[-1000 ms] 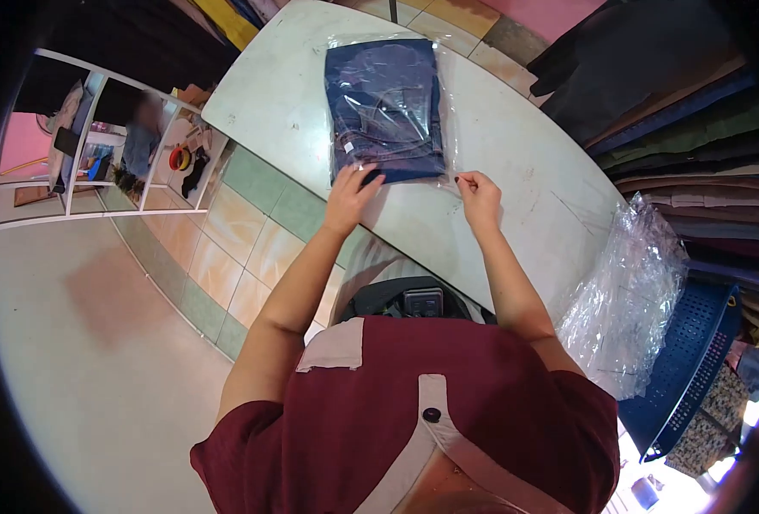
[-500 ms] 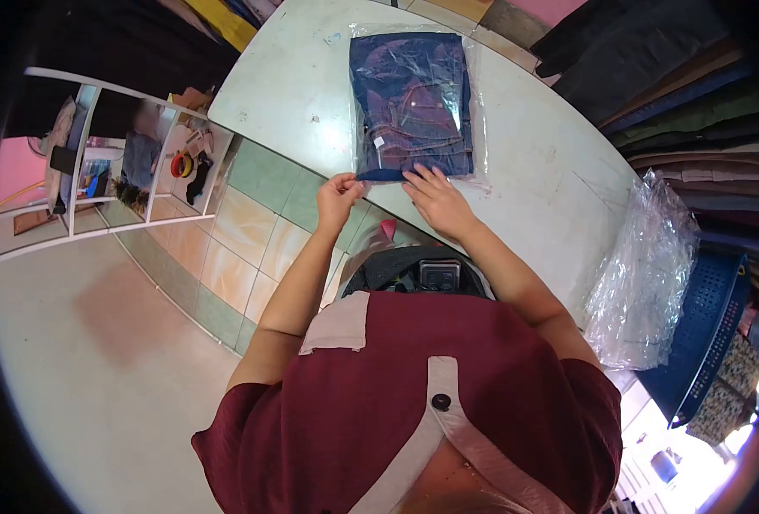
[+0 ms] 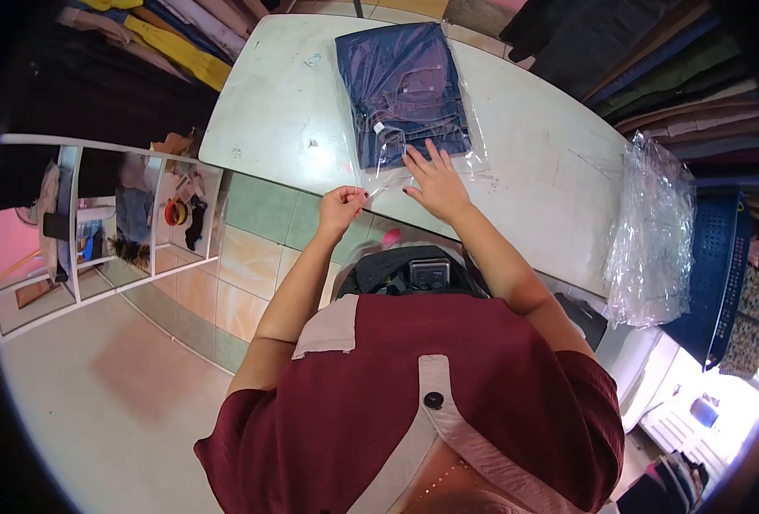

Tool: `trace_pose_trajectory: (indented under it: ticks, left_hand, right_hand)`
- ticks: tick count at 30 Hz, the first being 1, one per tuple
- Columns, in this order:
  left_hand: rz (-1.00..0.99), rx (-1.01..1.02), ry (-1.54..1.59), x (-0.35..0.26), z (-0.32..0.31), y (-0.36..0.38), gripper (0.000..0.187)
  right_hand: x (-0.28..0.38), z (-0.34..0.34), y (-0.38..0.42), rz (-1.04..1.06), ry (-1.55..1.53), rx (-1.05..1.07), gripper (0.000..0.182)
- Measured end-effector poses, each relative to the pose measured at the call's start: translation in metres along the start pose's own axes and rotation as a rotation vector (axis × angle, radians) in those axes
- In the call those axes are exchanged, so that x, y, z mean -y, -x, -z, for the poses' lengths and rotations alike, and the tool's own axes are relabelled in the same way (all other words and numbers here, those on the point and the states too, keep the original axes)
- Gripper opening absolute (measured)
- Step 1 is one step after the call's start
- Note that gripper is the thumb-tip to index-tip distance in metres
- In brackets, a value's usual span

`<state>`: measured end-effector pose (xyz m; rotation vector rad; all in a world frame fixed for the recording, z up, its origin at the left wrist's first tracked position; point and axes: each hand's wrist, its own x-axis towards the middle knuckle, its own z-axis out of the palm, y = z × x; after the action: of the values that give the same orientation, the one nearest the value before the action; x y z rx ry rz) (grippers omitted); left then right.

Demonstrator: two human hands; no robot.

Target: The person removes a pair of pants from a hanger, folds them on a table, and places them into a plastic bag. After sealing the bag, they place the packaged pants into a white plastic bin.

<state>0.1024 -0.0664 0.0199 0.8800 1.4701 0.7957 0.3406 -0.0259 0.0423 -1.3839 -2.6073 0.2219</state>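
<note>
Folded jeans in a clear plastic bag (image 3: 409,90) lie at twelve o'clock on the desk (image 3: 534,163). The right hand (image 3: 435,184) presses flat, fingers apart; the left hand (image 3: 342,206) pinches the bag's sealing strip (image 3: 376,190). The bag looks soft and slippery, best held by its edges.

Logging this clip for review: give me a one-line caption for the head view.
Right hand presses flat on bagged folded jeans on a pale table while the left hand pinches a thin strip at the bag's open end.

A pale worktop (image 3: 525,163) stands over a tiled floor (image 3: 251,248), white shelving (image 3: 96,223) at left (contents blurred, perhaps clothes), folded fabrics (image 3: 696,120) stacked right.
</note>
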Motion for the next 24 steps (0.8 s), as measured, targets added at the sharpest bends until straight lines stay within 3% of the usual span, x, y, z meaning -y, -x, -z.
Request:
trace_pose_trajectory:
  ticks: [2, 4, 5, 6, 7, 8, 9, 10, 12, 13, 15, 16, 19, 21, 22, 24]
  left_hand:
    - [0.013, 0.023, -0.048, 0.004, 0.011, 0.0, 0.016]
    - [-0.091, 0.138, -0.452, 0.019, 0.031, -0.007, 0.03]
    - [-0.098, 0.15, -0.454, 0.011, 0.031, -0.002, 0.03]
    - [-0.382, -0.035, -0.648, -0.007, 0.03, 0.01, 0.039]
    - [-0.665, -0.227, -0.828, -0.022, 0.027, 0.019, 0.048]
    - [-0.665, -0.215, -0.828, -0.035, 0.022, 0.021, 0.048]
    - [-0.843, -0.232, -0.842, -0.048, 0.014, 0.019, 0.06]
    - [-1.027, -0.249, -0.849, -0.055, 0.005, 0.015, 0.072]
    - [-1.094, -0.231, -0.854, -0.056, -0.015, 0.0, 0.071]
    - [-1.146, -0.224, -0.86, -0.052, -0.02, -0.01, 0.071]
    - [-1.115, -0.122, -1.02, -0.045, -0.019, -0.033, 0.068]
    - [-1.069, -0.019, -1.181, -0.043, -0.016, -0.041, 0.066]
    - [-1.113, 0.081, -1.17, -0.032, 0.003, -0.045, 0.06]
    - [-1.145, 0.117, -1.228, -0.032, 0.015, -0.043, 0.059]
    - [-1.164, 0.203, -1.206, -0.042, 0.019, -0.034, 0.057]
    - [-1.199, 0.286, -1.183, -0.069, 0.026, -0.036, 0.055]
  right_hand:
    - [-0.009, -0.003, 0.019, 0.009, -0.031, -0.004, 0.053]
    - [-0.032, -0.016, 0.048, -0.024, -0.451, 0.008, 0.055]
    - [-0.038, -0.008, 0.061, -0.128, -0.438, -0.177, 0.051]
    - [-0.039, 0.004, 0.069, -0.231, -0.422, -0.362, 0.047]
    - [-0.038, 0.02, 0.064, -0.241, -0.417, -0.363, 0.047]
    - [-0.037, 0.038, 0.055, -0.414, -0.325, -0.539, 0.039]
    - [-0.037, 0.045, 0.049, -0.588, -0.225, -0.712, 0.032]
    - [-0.042, 0.038, 0.047, -0.602, -0.222, -0.715, 0.032]
    - [-0.057, 0.022, 0.04, -0.774, -0.45, -0.458, 0.021]
    - [-0.061, 0.022, 0.037, -0.778, -0.446, -0.469, 0.021]
    - [-0.068, 0.02, 0.035, -0.993, -0.652, -0.367, 0.023]
    - [-0.072, 0.016, 0.04, -0.995, -0.652, -0.374, 0.023]
    - [-0.07, 0.013, 0.057, -1.062, -0.663, -0.361, 0.02]
    - [-0.056, 0.019, 0.07, -1.143, -0.773, -0.161, 0.022]
    - [-0.058, 0.014, 0.082, -1.146, -0.768, -0.165, 0.022]
    - [-0.077, 0.007, 0.099, -0.894, -0.864, -0.245, 0.03]
